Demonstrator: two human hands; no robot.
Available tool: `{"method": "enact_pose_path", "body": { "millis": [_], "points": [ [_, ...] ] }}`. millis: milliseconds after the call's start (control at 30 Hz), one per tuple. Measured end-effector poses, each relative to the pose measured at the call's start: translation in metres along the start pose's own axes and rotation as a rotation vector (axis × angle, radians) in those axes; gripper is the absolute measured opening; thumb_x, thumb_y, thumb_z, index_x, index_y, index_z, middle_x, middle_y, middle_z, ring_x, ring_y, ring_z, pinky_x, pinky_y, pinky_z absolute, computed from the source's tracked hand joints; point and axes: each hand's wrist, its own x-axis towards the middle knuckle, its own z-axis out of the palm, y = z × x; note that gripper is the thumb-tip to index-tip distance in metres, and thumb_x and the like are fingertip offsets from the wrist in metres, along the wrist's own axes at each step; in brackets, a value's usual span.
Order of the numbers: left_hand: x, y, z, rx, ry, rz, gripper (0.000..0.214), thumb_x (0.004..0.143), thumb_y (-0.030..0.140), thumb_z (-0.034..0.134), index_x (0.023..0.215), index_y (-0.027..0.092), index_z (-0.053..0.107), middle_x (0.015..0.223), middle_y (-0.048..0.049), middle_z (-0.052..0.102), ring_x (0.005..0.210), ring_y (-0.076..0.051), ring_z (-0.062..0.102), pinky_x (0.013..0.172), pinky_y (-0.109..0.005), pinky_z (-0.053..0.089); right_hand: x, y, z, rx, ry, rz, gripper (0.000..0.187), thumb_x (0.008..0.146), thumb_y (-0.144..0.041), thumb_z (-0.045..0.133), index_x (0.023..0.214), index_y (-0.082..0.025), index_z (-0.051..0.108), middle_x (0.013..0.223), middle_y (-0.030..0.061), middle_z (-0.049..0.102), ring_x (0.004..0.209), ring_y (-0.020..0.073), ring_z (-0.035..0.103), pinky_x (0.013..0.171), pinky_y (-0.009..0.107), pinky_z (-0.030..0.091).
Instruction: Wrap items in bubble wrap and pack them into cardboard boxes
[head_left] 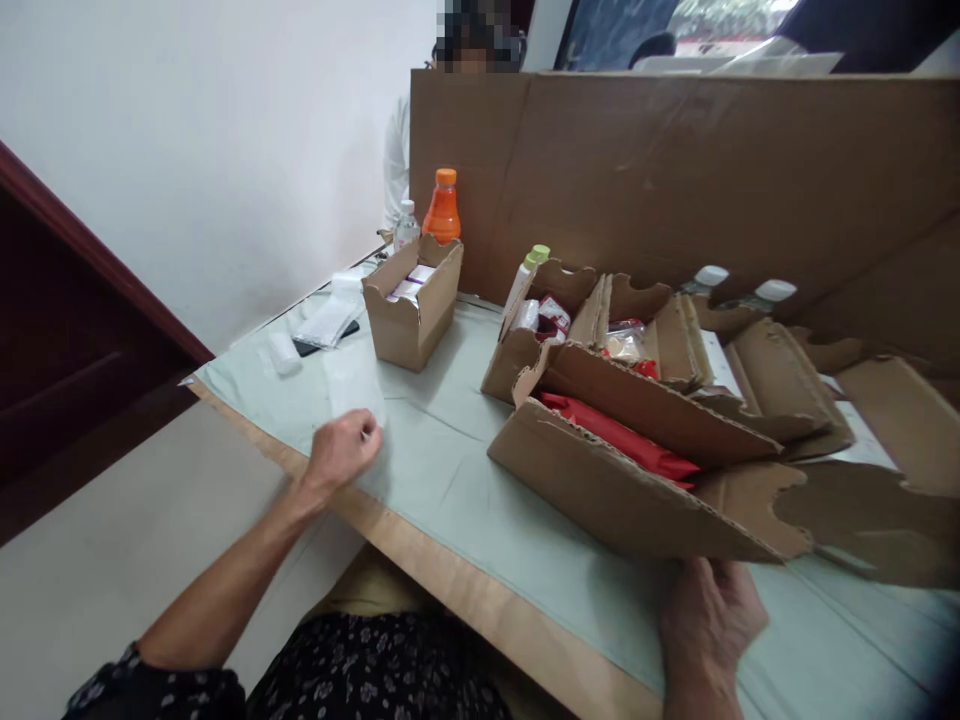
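Note:
My left hand (347, 448) is closed in a fist at the table's near edge. A translucent white plastic bag (349, 385) reaches right up to its knuckles; whether the fingers grip the bag, I cannot tell. My right hand (716, 605) grips the lower near corner of a long, open cardboard box (637, 505), its fingers partly hidden beneath it. Red packets (622, 432) lie inside that box, which sits tilted against the other boxes. More translucent bags (330, 318) are piled beyond my left hand.
Several open cardboard bins (667, 335) with small packaged goods stand in a row on the right. A smaller box (412, 320) holds white packs. Behind it are an orange bottle (442, 210) and a clear bottle (406, 226). A tall cardboard panel (675, 170) borders the table; a person sits beyond.

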Motion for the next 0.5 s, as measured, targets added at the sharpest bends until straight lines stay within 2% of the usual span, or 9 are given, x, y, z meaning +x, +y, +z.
{"method": "enact_pose_path", "body": {
  "millis": [67, 133, 200, 267, 333, 400, 500],
  "points": [
    [-0.031, 0.028, 0.022, -0.104, -0.109, 0.034, 0.016, 0.087, 0.029, 0.056, 0.074, 0.023, 0.064, 0.068, -0.0019, 0.069, 0.065, -0.020, 0.066, 0.065, -0.032, 0.049, -0.001, -0.008, -0.001, 0.051, 0.073, 0.035, 0.035, 0.068, -0.050, 0.070, 0.081, -0.018, 0.071, 0.075, 0.0002, 0.062, 0.072, 0.0188, 0.052, 0.075, 0.038, 0.047],
    [-0.058, 0.057, 0.048, -0.216, -0.222, 0.077, 0.015, 0.090, 0.029, 0.057, 0.082, 0.023, 0.067, 0.073, -0.0007, 0.073, 0.065, -0.017, 0.069, 0.063, -0.028, 0.052, -0.008, -0.015, -0.005, 0.102, 0.143, 0.070, 0.038, 0.069, -0.048, 0.069, 0.092, -0.018, 0.074, 0.082, 0.0017, 0.067, 0.077, 0.0206, 0.059, 0.080, 0.041, 0.051],
    [-0.081, 0.081, 0.068, -0.375, -0.358, 0.154, 0.017, 0.087, 0.029, 0.063, 0.102, 0.022, 0.071, 0.090, -0.0032, 0.080, 0.076, -0.018, 0.074, 0.068, -0.028, 0.058, -0.022, -0.019, -0.015, 0.132, 0.178, 0.060, 0.042, 0.073, -0.044, 0.068, 0.105, -0.016, 0.075, 0.096, 0.0061, 0.073, 0.088, 0.0237, 0.066, 0.089, 0.044, 0.054],
    [-0.099, 0.092, 0.076, -0.508, -0.440, 0.277, 0.036, 0.085, 0.027, 0.068, 0.121, 0.021, 0.068, 0.111, -0.0080, 0.080, 0.094, -0.021, 0.076, 0.082, -0.034, 0.063, -0.044, -0.020, -0.030, 0.106, 0.152, 0.031, 0.044, 0.080, -0.039, 0.066, 0.115, -0.015, 0.074, 0.114, 0.0115, 0.075, 0.106, 0.0270, 0.069, 0.100, 0.047, 0.052],
    [-0.107, 0.089, 0.073, -0.536, -0.394, 0.419, 0.038, 0.088, 0.024, 0.066, 0.126, 0.022, 0.067, 0.120, -0.0107, 0.077, 0.107, -0.024, 0.074, 0.095, -0.041, 0.061, -0.070, -0.018, -0.045, 0.039, 0.088, -0.019, 0.039, 0.087, -0.037, 0.064, 0.117, -0.015, 0.073, 0.124, 0.0141, 0.074, 0.119, 0.0288, 0.068, 0.108, 0.050, 0.049],
    [-0.103, 0.074, 0.065, -0.454, -0.238, 0.520, 0.029, 0.093, 0.022, 0.062, 0.121, 0.022, 0.069, 0.118, -0.0105, 0.077, 0.111, -0.025, 0.072, 0.099, -0.045, 0.059, -0.098, -0.020, -0.053, -0.042, -0.012, -0.116, 0.032, 0.093, -0.035, 0.061, 0.115, -0.017, 0.073, 0.127, 0.0142, 0.074, 0.121, 0.0288, 0.068, 0.109, 0.052, 0.049],
    [-0.088, 0.047, 0.057, -0.279, -0.043, 0.545, 0.021, 0.095, 0.022, 0.060, 0.113, 0.024, 0.072, 0.117, -0.0101, 0.076, 0.113, -0.028, 0.069, 0.101, -0.049, 0.056, -0.134, -0.036, -0.040, -0.098, -0.256, -0.366, 0.024, 0.098, -0.028, 0.056, 0.114, -0.022, 0.073, 0.124, 0.0112, 0.075, 0.118, 0.0278, 0.069, 0.105, 0.053, 0.052]
  ]
}}
